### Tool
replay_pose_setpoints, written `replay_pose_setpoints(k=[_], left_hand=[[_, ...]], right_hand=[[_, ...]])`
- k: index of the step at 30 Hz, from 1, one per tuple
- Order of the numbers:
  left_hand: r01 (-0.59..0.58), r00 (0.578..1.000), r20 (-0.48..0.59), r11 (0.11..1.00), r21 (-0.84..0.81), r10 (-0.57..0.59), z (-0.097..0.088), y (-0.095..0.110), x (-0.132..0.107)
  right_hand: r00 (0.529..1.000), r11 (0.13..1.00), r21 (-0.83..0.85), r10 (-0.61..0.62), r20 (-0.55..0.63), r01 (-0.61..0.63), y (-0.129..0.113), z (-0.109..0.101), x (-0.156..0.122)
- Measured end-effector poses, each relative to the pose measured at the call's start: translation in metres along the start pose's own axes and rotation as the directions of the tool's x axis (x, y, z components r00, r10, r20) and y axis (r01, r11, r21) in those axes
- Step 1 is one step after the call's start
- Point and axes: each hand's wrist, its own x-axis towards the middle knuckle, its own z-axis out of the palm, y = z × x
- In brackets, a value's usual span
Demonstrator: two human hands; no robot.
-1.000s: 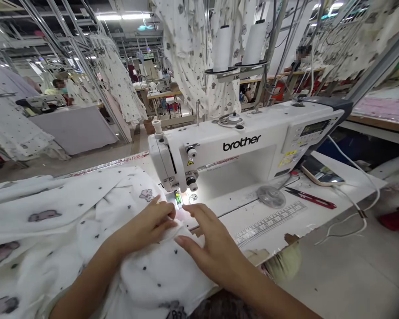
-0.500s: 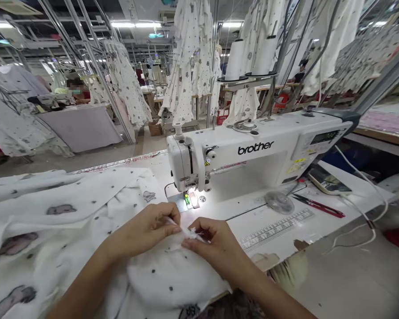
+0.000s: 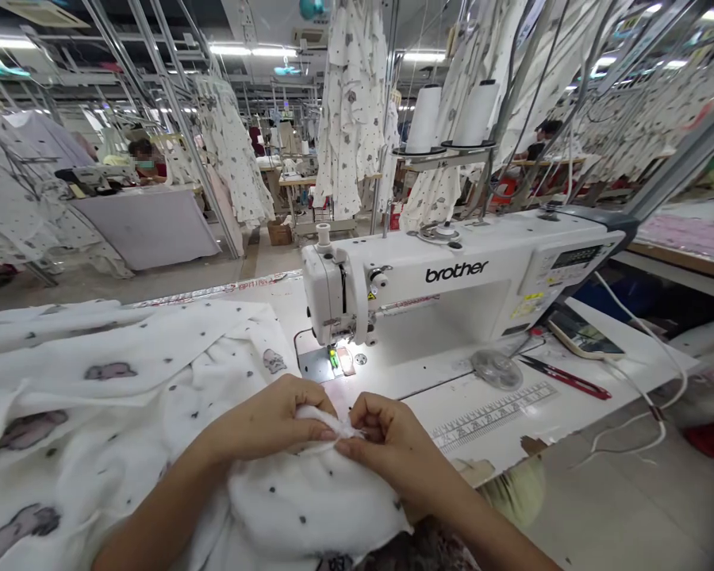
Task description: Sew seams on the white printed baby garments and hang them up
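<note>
White fabric (image 3: 309,496) printed with dark dots and grey-pink animal shapes spreads over the left of the table and hangs down in front of me. My left hand (image 3: 282,420) pinches a bunched edge of it between thumb and fingers. Close beside it, my right hand (image 3: 386,436) grips the same edge, thumb against curled fingertips. Both hands are just in front of the white sewing machine (image 3: 446,277), below its lit presser foot (image 3: 333,357). The fabric is apart from the foot.
On the table right of my hands lie a printed ruler scale (image 3: 493,412), a clear round dish (image 3: 497,369), red-handled thread snips (image 3: 565,377) and a phone (image 3: 586,333) with a white cable. Thread cones (image 3: 424,119) stand behind the machine. A co-worker (image 3: 146,162) sits far left.
Both hands have drawn slightly closer together on the fabric edge, the left moving a little right. The camera view has shifted slightly.
</note>
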Motion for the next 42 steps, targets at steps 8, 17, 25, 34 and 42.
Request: replay_pose_setpoints(k=[8,17,25,34,42], left_hand=[[0.134,0.99,0.056,0.988,-0.08,-0.129,0.006,-0.005,0.002],[0.209,0.975,0.111,0.964,-0.162,-0.193,0.007,-0.018,0.012],[0.188,0.98,0.1,0.967,-0.173,-0.173,0.003,-0.033,0.016],[0.203,0.978,-0.143,0.819,0.537,-0.149,-0.019,-0.012,0.035],[0.373,0.909,-0.414,0.541,0.754,-0.049,0.006,-0.028,0.036]], right_hand=[[0.966,0.967,-0.209,-0.092,0.244,0.145,-0.006,-0.023,0.002],[0.347,0.135,-0.32,-0.415,0.841,0.938,-0.029,-0.059,0.052],[-0.037,-0.22,-0.076,-0.469,0.882,0.972,-0.016,-0.046,0.064],[0.248,-0.218,-0.339,-0.36,0.899,0.915,0.005,-0.064,0.074],[0.394,0.052,-0.401,-0.336,0.855,0.915,0.014,-0.072,0.08]])
